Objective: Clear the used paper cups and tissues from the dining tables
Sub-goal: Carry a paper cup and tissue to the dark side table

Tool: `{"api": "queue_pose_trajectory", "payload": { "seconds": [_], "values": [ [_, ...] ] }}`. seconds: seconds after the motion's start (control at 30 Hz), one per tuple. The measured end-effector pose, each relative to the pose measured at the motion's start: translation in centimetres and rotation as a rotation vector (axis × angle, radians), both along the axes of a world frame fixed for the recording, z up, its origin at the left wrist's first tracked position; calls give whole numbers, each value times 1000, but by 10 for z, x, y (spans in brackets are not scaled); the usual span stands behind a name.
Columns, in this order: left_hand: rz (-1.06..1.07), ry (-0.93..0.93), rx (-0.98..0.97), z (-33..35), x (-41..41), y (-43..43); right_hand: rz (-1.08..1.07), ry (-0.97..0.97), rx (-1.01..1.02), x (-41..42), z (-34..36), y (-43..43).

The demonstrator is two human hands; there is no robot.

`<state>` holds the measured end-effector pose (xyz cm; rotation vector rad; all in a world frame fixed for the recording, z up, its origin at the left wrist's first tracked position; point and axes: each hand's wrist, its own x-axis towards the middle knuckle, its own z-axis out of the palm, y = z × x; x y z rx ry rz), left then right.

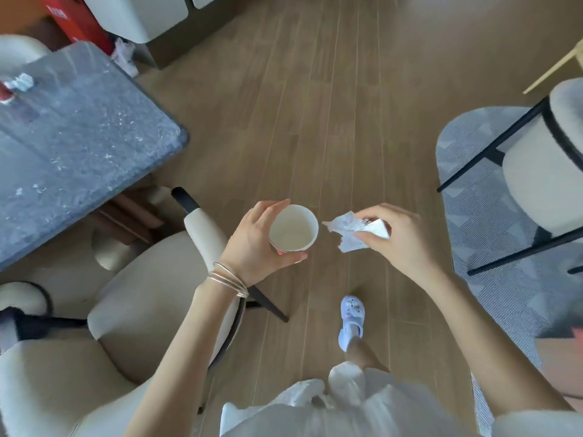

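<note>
Head view: your left hand [255,241] curls round the upright paper cup [293,228]. Just right of the cup, your right hand [400,238] pinches a crumpled tissue [350,231]. Risk: a loose pinch could let the tissue miss the cup and fall to the floor [315,89].

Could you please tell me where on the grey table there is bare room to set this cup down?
The grey table is bare from its rounded right corner back toward the cream chair. Its far left edge is crowded: a crumpled tissue beside a red cup.
</note>
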<state>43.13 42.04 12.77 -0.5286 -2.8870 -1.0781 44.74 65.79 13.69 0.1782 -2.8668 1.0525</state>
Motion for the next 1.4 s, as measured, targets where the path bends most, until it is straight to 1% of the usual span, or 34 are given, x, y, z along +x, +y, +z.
{"api": "queue_pose_trajectory", "payload": {
  "seconds": [0.33,0.5,0.67,0.83,1.1,1.23,1.4],
  "values": [
    [82,14,25,13,-169,100,90,19,-1,-199,19,101],
    [100,29,16,12,-242,123,98,37,-5,-280,17,126],
    [104,31,0,-2,-324,127,121,7,-5,-363,5,129],
    [92,23,-9,-13,-426,121,112,3,-15,-461,3,127],
    [74,49,-9,9,-605,100,35,52,-22,-626,23,112],
    [84,67,-13,11,-674,97,18,56,-34,-693,23,110],
    [92,43,-16,-6,-753,104,47,21,-42,-776,9,118]
  ]
}}
